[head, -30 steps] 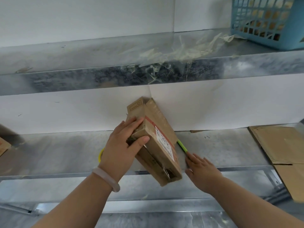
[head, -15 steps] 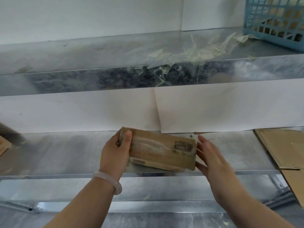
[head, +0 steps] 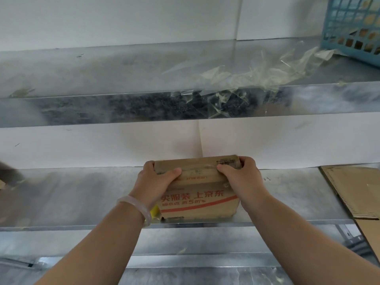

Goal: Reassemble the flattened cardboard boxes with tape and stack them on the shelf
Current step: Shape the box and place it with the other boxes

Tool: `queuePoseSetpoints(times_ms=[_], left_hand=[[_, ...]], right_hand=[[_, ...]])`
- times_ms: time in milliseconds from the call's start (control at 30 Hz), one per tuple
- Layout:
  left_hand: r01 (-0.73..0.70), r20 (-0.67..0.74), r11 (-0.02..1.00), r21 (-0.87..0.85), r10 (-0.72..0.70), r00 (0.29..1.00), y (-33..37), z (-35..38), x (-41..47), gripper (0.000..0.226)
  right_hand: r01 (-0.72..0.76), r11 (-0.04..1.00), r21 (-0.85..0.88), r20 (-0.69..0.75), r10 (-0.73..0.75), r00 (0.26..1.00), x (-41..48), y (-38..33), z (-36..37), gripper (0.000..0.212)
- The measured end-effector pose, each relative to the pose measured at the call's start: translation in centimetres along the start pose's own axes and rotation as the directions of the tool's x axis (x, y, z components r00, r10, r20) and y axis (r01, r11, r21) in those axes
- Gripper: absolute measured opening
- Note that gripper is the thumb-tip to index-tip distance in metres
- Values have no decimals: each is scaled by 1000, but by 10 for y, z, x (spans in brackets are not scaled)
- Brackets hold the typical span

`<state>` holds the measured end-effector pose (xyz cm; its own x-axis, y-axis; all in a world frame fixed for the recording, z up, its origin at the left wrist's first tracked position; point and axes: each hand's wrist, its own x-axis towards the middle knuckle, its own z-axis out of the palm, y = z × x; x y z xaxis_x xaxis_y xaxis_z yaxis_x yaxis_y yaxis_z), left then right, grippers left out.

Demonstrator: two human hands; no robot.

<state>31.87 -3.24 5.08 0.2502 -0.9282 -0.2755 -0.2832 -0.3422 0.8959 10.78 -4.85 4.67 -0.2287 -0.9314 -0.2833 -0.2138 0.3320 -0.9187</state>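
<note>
A small brown cardboard box (head: 198,188) with red print and a barcode sits upright on the metal shelf (head: 82,194), near its front edge. My left hand (head: 157,182) grips the box's upper left corner, thumb on the front face. My right hand (head: 241,177) grips the upper right corner, fingers curled over the top. A yellow thing (head: 154,210) shows just left of the box, behind my left wrist; most of it is hidden.
Flattened cardboard sheets (head: 357,190) lie on the shelf at the right and overhang its edge. The upper shelf (head: 123,66) carries crumpled clear tape scraps (head: 246,75) and a blue plastic basket (head: 355,27). A white wall backs both shelves.
The box went from tilted on end to level, then turned its printed side toward me and settled on the shelf. My right hand moved from the shelf onto the box's right corner.
</note>
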Motion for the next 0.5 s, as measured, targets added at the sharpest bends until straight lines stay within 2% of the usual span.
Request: queuePoseSetpoints(times_ms=[67,167,333,400,467,500], left_hand=[[0,-43,998,-65,-3,999,-1,4,5,40],[-21,-69,1000,23,22,997,-5,12,11,30],[-37,-63,995,98,43,997,-25,20,12,29],[-55,-18,993,108,57,998,-30,19,15,34],[-133,55,972,196,124,991,-35,15,16,48],[-235,74,925,298,223,972,-36,12,15,52]], right_hand=[[36,999,1,-24,-36,999,4,-2,2,40],[63,996,-70,-33,-66,997,11,4,1,31],[82,978,-193,13,-81,997,11,31,2,42],[108,966,-233,38,-102,994,10,31,0,44],[164,926,-341,104,-136,985,10,32,-2,50],[220,871,-440,137,-177,975,9,32,-4,52]])
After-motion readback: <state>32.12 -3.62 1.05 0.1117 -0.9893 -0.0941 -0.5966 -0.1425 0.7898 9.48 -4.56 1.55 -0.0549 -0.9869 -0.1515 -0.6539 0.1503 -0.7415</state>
